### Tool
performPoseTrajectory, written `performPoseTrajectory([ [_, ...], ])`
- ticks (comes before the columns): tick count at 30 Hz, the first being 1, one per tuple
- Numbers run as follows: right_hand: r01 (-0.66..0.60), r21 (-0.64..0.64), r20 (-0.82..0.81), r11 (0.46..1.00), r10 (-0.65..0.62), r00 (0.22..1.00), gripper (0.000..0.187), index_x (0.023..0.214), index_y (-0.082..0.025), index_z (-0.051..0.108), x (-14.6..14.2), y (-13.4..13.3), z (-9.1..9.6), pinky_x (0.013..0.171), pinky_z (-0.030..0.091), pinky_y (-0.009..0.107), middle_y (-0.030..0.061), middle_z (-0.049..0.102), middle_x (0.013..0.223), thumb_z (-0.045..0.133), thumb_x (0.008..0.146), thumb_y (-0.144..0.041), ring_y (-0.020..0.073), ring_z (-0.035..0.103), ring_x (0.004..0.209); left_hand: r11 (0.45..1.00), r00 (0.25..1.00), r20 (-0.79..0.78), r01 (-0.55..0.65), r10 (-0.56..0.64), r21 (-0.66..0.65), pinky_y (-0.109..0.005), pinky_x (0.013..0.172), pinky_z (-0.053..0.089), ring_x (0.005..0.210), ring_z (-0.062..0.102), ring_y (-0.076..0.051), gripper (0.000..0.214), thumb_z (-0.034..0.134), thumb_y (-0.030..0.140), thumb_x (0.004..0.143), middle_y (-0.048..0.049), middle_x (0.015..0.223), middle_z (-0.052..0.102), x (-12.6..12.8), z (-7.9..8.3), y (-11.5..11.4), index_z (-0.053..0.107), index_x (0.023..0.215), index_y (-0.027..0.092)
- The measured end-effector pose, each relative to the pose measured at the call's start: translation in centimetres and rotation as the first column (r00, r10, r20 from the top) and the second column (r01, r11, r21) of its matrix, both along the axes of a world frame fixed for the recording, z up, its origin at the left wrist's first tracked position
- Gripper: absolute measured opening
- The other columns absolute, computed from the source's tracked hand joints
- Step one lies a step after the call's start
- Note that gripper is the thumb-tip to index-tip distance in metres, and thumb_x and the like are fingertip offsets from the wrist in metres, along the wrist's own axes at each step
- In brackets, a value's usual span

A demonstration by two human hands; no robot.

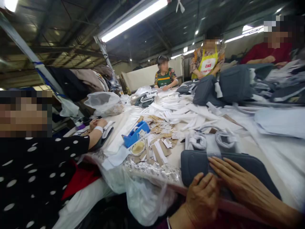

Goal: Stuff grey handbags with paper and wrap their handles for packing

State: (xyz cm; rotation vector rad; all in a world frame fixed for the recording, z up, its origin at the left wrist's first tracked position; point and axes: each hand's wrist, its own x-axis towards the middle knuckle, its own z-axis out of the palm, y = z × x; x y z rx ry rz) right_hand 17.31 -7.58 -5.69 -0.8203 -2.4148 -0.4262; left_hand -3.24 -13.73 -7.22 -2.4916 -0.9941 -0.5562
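Note:
A dark blue-grey fabric bag point(194, 167), folded flat, lies at the table's near edge. A pale translucent band point(213, 144) runs over its middle. Two rolled white straps point(198, 142) sit just beyond it. My right hand point(243, 181) rests on the bag with fingers stretched out, their tips by the band. My left hand point(203, 197) is closed at the bag's front edge, beside the right fingertips; what its curled fingers pinch is hidden.
Left of the bag are a blue tape dispenser point(136, 133), a small round tub point(138, 148) and cardboard scraps point(159, 151). Plastic bags point(143, 197) hang off the table edge. A co-worker in a dotted sleeve point(78, 143) works at left; several people stand behind more grey bags point(234, 82).

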Motion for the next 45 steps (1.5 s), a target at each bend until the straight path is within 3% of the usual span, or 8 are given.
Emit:
performPoseTrajectory([
  [9, 0.415, -0.158, 0.042, 0.896, -0.414, 0.909, 0.049, 0.138, -0.017, 0.044, 1.0, -0.8, 6.0, 0.113, 0.023, 0.046, 0.0079, 0.037, 0.149, 0.044, 0.089, -0.014, 0.0244, 0.032, 0.138, 0.987, 0.979, 0.181, 0.114, -0.093, -0.112, -0.043, 0.112, 0.031, 0.137, 0.035, -0.02, 0.05, 0.042, 0.013, 0.09, -0.0082, 0.144, 0.045, 0.3, 0.0, 0.9, 0.04, 0.139, 0.014],
  [17, 0.298, -0.241, 0.094, 0.924, -0.283, 0.954, 0.052, 0.143, -0.025, 0.037, 1.1, -6.7, 2.6, 0.114, 0.022, 0.046, 0.0032, 0.032, 0.152, 0.045, 0.092, -0.02, 0.0228, 0.022, 0.142, 0.983, 0.973, 0.201, 0.139, -0.114, -0.118, -0.045, 0.112, 0.03, 0.137, 0.036, -0.022, 0.046, 0.044, 0.01, 0.089, -0.0104, 0.143, 0.046, 0.4, 0.2, 0.8, 0.047, 0.134, 0.018],
  [23, 0.483, -0.323, -0.201, 0.814, -0.557, 0.806, 0.052, 0.141, -0.022, 0.041, 2.2, -4.2, 2.5, 0.11, 0.03, 0.047, 0.0102, 0.032, 0.151, 0.051, 0.09, -0.024, 0.0269, 0.028, 0.139, 0.976, 0.972, 0.198, 0.157, -0.125, -0.153, -0.045, 0.11, 0.032, 0.138, 0.033, -0.023, 0.048, 0.045, 0.005, 0.086, -0.0112, 0.145, 0.043, 0.3, 0.4, 0.9, 0.049, 0.132, 0.018],
  [31, 0.124, -0.756, -0.492, 0.643, -0.682, 0.54, 0.064, 0.143, -0.025, 0.032, 4.1, -0.3, 2.1, 0.11, 0.034, 0.044, 0.0082, 0.044, 0.143, 0.053, 0.086, -0.044, 0.0245, 0.045, 0.128, 0.917, 0.938, 0.34, 0.19, -0.064, -0.351, -0.042, 0.107, 0.04, 0.134, 0.038, -0.021, 0.041, 0.045, 0.008, 0.087, -0.0072, 0.143, 0.045, -0.5, 2.8, 0.8, 0.054, 0.124, 0.024],
  [33, 0.064, -0.789, -0.5, 0.611, -0.7, 0.51, 0.065, 0.142, -0.027, 0.034, 4.2, -0.3, 2.0, 0.11, 0.033, 0.042, 0.0061, 0.045, 0.142, 0.055, 0.083, -0.046, 0.0243, 0.046, 0.128, 0.916, 0.878, 0.469, 0.108, 0.094, -0.386, -0.043, 0.109, 0.037, 0.133, 0.038, -0.021, 0.037, 0.046, 0.014, 0.089, -0.007, 0.143, 0.043, -1.4, 3.7, 1.8, 0.054, 0.123, 0.025],
  [37, 0.001, -0.835, -0.49, 0.551, -0.744, 0.455, 0.073, 0.144, -0.028, 0.031, 4.2, -0.4, 2.1, 0.108, 0.035, 0.043, 0.0065, 0.046, 0.142, 0.058, 0.08, -0.05, 0.0257, 0.05, 0.124, 0.849, 0.585, 0.674, -0.051, 0.452, -0.526, -0.051, 0.114, 0.027, 0.134, 0.036, -0.027, 0.051, 0.057, 0.031, 0.085, -0.0123, 0.14, 0.043, -3.5, 4.1, 5.2, 0.045, 0.133, 0.02],
  [41, -0.032, -0.88, -0.451, 0.474, -0.812, 0.37, 0.083, 0.146, -0.025, 0.031, 4.3, -0.3, 2.1, 0.107, 0.037, 0.044, 0.0096, 0.047, 0.142, 0.064, 0.074, -0.053, 0.0286, 0.051, 0.123, 0.58, 0.407, 0.625, 0.245, 0.666, -0.777, -0.046, 0.108, 0.037, 0.121, 0.052, -0.028, 0.062, 0.064, 0.044, 0.077, -0.0117, 0.126, 0.058, -4.4, 3.2, 7.9, 0.048, 0.131, 0.016],
  [45, -0.135, -0.89, -0.454, 0.435, -0.828, 0.329, 0.08, 0.14, -0.024, 0.041, 4.5, -0.1, 2.0, 0.104, 0.04, 0.045, 0.0085, 0.055, 0.134, 0.067, 0.071, -0.053, 0.03, 0.053, 0.12, 0.524, 0.299, 0.644, 0.393, 0.704, -0.756, -0.041, 0.106, 0.039, 0.117, 0.056, -0.026, 0.065, 0.068, 0.046, 0.073, -0.0099, 0.123, 0.063, -4.1, 2.7, 8.0, 0.049, 0.128, 0.017],
])
